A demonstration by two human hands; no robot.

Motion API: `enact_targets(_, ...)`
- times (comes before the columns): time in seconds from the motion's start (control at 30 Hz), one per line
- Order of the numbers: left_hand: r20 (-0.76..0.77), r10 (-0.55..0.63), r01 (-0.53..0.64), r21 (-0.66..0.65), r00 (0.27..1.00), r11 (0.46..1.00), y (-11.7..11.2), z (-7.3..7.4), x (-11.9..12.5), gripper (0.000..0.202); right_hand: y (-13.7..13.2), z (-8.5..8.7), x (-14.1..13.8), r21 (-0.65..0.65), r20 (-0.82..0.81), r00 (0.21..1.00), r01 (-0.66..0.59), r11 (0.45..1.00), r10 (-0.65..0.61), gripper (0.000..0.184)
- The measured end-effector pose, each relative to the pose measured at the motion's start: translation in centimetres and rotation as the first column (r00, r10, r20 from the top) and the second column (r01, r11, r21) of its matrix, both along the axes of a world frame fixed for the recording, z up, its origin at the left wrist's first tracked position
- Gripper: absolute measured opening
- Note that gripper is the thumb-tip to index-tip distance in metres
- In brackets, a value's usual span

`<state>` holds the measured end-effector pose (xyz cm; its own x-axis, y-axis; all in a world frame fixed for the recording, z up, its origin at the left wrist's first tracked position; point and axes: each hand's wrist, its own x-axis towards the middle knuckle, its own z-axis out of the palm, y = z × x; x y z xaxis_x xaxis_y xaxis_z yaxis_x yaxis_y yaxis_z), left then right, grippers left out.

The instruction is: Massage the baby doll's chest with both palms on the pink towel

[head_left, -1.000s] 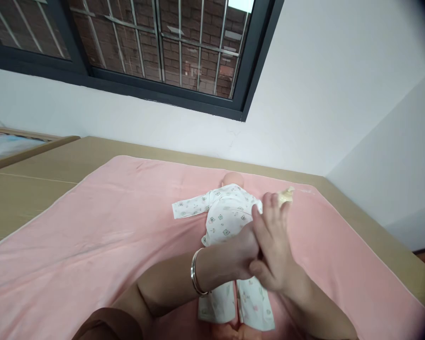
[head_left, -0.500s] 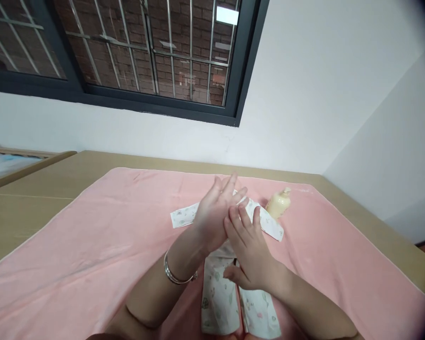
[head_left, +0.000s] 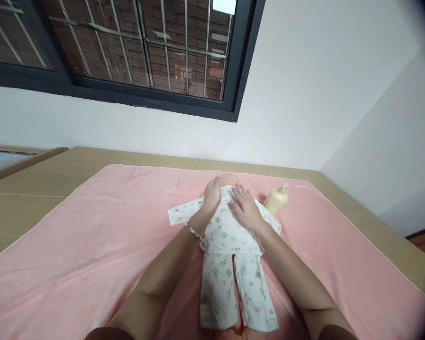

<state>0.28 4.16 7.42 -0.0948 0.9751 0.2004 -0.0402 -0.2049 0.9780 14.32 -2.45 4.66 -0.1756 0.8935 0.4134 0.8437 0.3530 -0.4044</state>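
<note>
A baby doll (head_left: pixel 228 179) in a white printed shirt (head_left: pixel 230 231) and matching trousers (head_left: pixel 233 293) lies on its back on a pink towel (head_left: pixel 102 241). My left hand (head_left: pixel 212 194), with a bangle on the wrist, rests on the doll's left shoulder, its fingers curved over the cloth. My right hand (head_left: pixel 244 208) lies flat on the doll's chest with the fingers spread. A cream pump bottle (head_left: pixel 276 199) lies on the towel just right of the doll, clear of both hands.
The towel covers a tan wooden surface (head_left: pixel 31 189) that meets a white wall. A barred window (head_left: pixel 134 52) is above. The surface's right edge (head_left: pixel 386 236) drops to the floor. Another bed edge shows at the far left.
Both hands were pressed together above the doll, then came apart and moved down onto its shoulder and chest. The doll's shirt and trousers now show in full.
</note>
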Motion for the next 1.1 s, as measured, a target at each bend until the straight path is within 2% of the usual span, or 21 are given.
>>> enact_targets(0.07,0.069,0.014,-0.012,-0.028,0.998,1.000,0.1,-1.8,1.1,0.036,0.9,-1.0,0.2,-0.077,0.010,0.999,-0.053,0.996,0.054,0.053)
enact_targets(0.13,0.081,0.051,-0.053,0.032,0.995,0.998,-0.2,-3.2,1.9,0.034,1.3,-1.7,0.4,-0.110,0.018,0.995,-0.091,0.990,0.093,0.051)
enact_targets(0.27,0.028,0.093,-0.095,0.083,0.995,0.992,-0.6,-4.8,2.4,0.029,1.9,-2.0,0.9,-0.111,0.018,0.997,-0.069,0.991,0.071,0.052)
enact_targets(0.37,0.007,0.104,-0.104,0.105,0.995,0.989,-0.6,-5.2,2.3,0.026,1.8,-1.8,0.4,-0.120,0.043,0.998,0.060,0.991,-0.055,0.056)
enact_targets(0.5,-0.004,0.118,-0.117,0.127,0.993,0.985,-0.6,-5.1,2.3,0.027,0.3,-1.3,-1.6,-0.088,0.161,0.951,0.279,0.956,-0.263,0.059)
enact_targets(0.57,0.012,0.126,-0.127,0.117,0.992,0.985,-0.5,-5.3,2.3,0.027,-0.3,-1.0,-2.3,-0.045,0.216,0.950,0.239,0.970,-0.224,0.054)
enact_targets(0.63,0.033,0.127,-0.130,0.101,0.991,0.986,-0.4,-5.5,2.3,0.028,-0.3,-0.9,-2.2,-0.022,0.239,0.966,0.112,0.993,-0.104,0.049)
enact_targets(0.73,0.041,0.123,-0.126,0.086,0.992,0.988,-0.3,-5.8,2.3,0.029,0.6,-0.9,-1.2,-0.048,0.181,0.983,-0.021,0.999,0.029,0.048)
enact_targets(0.8,0.033,0.121,-0.123,0.090,0.992,0.988,-0.3,-5.9,2.3,0.028,1.2,-1.0,-0.6,-0.073,0.133,0.991,0.002,0.997,0.008,0.048)
enact_targets(0.87,0.023,0.123,-0.125,0.101,0.992,0.987,-0.3,-5.9,2.3,0.028,1.1,-1.0,-0.8,-0.078,0.130,0.985,0.122,0.989,-0.111,0.053)
enact_targets(0.97,0.001,0.132,-0.131,0.103,0.991,0.986,-0.1,-6.1,2.4,0.027,0.1,-0.9,-2.0,-0.061,0.204,0.935,0.308,0.950,-0.290,0.061)
enact_targets(1.03,-0.010,0.127,-0.126,0.075,0.992,0.989,0.1,-6.1,2.4,0.024,-0.6,-0.8,-2.8,-0.054,0.266,0.930,0.279,0.959,-0.255,0.059)
enact_targets(1.1,-0.009,0.117,-0.117,0.050,0.993,0.992,0.3,-6.1,2.3,0.023,-0.7,-0.8,-2.8,-0.067,0.286,0.946,0.182,0.981,-0.156,0.056)
